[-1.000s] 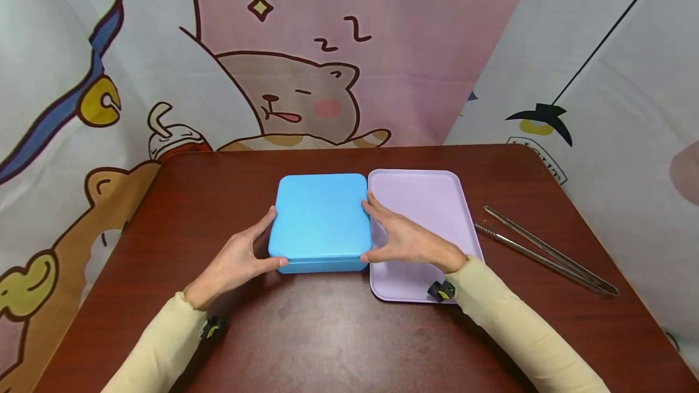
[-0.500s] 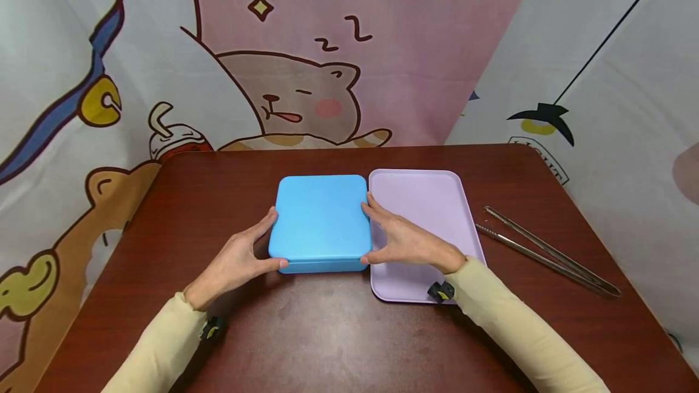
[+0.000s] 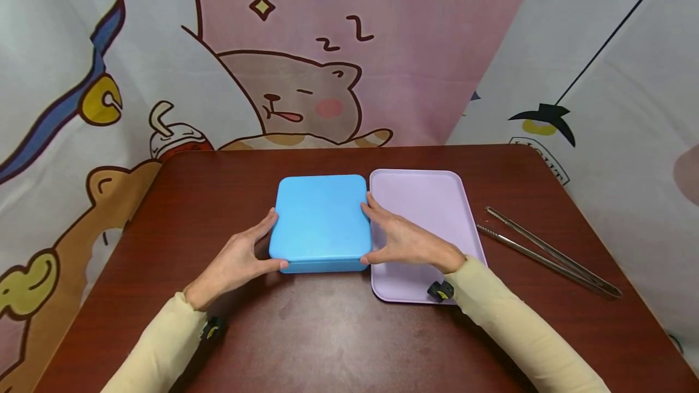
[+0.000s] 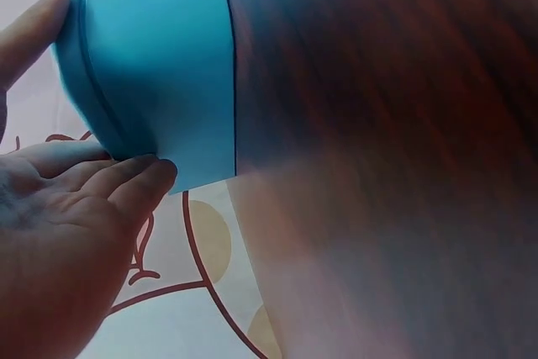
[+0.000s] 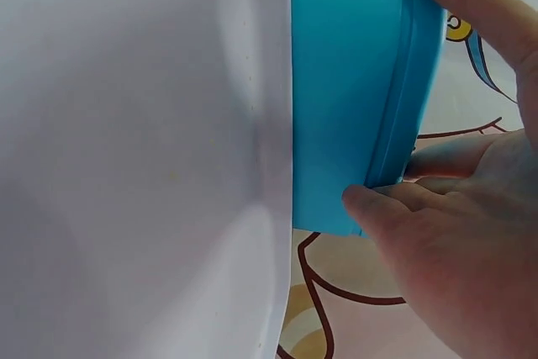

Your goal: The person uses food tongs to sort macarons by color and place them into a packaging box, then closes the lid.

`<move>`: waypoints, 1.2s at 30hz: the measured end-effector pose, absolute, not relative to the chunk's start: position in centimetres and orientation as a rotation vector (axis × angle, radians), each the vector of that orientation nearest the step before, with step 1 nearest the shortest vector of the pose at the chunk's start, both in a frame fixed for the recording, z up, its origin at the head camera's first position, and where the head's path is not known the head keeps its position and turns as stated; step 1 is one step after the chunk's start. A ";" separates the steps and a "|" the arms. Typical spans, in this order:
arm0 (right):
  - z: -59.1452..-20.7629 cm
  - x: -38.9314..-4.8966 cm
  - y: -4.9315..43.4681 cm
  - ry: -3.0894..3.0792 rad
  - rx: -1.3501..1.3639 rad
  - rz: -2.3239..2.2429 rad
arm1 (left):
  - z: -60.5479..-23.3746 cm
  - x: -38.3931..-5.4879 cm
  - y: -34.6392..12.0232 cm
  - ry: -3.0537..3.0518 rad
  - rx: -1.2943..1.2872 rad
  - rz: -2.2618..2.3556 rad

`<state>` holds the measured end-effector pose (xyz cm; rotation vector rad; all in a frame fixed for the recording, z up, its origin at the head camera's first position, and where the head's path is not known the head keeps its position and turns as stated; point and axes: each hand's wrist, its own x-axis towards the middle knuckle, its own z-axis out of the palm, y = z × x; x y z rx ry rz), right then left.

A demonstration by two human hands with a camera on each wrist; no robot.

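Note:
A blue lidded box (image 3: 322, 217) stands flat on the table between both hands, its lid on. My left hand (image 3: 237, 259) grips its left side, with the thumb at the front corner and the fingers along the side. On the opposite side my right hand (image 3: 406, 238) holds it likewise, above the lilac tray (image 3: 423, 190). In the left wrist view, the fingertips (image 4: 160, 176) touch the side of the box (image 4: 168, 56) close to the lid seam. The right wrist view has the thumb on the lid edge and fingers against the box wall (image 5: 345, 81). The box's inside is hidden.
The tray lies directly right of the box, nearly touching it. Metal tongs (image 3: 551, 255) rest spread at the right, their tips by the tray's edge. Behind the brown table (image 3: 327, 332) hangs a printed cloth (image 3: 415, 47).

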<state>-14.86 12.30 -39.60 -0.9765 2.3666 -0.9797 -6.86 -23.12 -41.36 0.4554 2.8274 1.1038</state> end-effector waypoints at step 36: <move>-39.5 -18.6 9.6 2.744 -1.017 -0.543 | -40.8 -13.7 -19.9 3.029 0.447 0.520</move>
